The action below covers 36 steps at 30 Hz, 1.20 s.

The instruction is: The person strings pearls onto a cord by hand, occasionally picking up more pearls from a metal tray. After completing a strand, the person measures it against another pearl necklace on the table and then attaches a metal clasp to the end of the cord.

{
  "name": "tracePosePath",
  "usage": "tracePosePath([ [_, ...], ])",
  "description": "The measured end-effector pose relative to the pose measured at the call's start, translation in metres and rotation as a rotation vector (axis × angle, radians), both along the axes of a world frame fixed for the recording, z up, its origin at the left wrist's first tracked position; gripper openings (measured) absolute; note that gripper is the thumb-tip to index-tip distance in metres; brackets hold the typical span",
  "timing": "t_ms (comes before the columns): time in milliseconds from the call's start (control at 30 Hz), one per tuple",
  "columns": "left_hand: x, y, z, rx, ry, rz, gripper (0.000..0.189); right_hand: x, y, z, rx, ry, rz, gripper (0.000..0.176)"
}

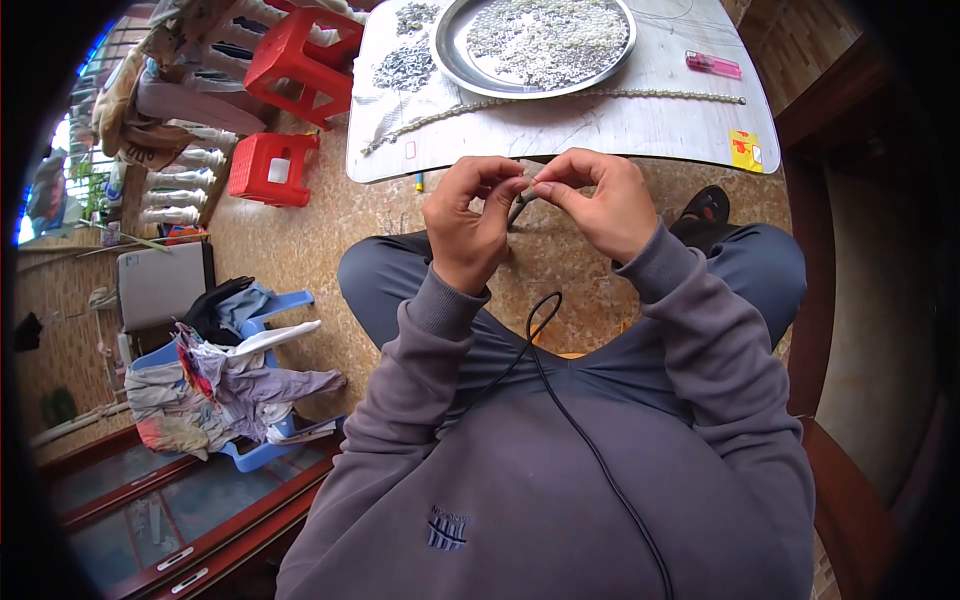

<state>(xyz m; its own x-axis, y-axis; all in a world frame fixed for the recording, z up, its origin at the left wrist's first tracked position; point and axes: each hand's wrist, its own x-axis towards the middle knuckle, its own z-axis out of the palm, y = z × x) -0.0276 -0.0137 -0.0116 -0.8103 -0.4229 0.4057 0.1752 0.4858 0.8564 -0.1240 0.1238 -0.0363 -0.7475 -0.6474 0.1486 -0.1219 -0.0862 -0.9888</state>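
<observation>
Hands (pixel 471 215), two, pinching something tiny (pixel 530 186), one tray (pixel 450 55), two stools (pixel 282 50)

2 hands (pixel 470 222) (pixel 603 205); 2 red stools (pixel 298 62) (pixel 268 170); 1 round tray (pixel 454 71); 1 bead strand (pixel 680 96); 1 table (pixel 610 125).

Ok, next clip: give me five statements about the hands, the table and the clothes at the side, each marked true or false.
1. The round metal tray sits on the table. True.
2. The pink item is inside the tray. False: the pink item lies on the tabletop, right of the tray.
3. A beaded strand lies across the tabletop. True.
4. Both hands are flat on the tabletop. False: the left hand and right hand are raised at its near edge, fingers pinched close together.
5. Clothes are heaped on a blue plastic chair. True.
</observation>
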Motion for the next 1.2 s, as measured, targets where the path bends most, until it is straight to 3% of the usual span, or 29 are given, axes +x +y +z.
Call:
tracePosePath([
  [233, -0.0009, -0.0007, -0.0035, -0.011, -0.014, -0.03, 0.015, 0.0003, 0.0001, -0.001, -0.011, 0.031, -0.004, 0.005],
  [533, 0.0011, 0.0037, 0.0004, 0.193, -0.058, -0.028, 0.014, 0.001, -0.0008, -0.0025, -0.05, 0.014, -0.005, 0.005],
  [1200, 0.003, 0.0035, 0.005, 0.243, -0.05, -0.041, 0.017, 0.0003, 0.0025, 0.005, 0.029, -0.019, 0.052, 0.006],
])
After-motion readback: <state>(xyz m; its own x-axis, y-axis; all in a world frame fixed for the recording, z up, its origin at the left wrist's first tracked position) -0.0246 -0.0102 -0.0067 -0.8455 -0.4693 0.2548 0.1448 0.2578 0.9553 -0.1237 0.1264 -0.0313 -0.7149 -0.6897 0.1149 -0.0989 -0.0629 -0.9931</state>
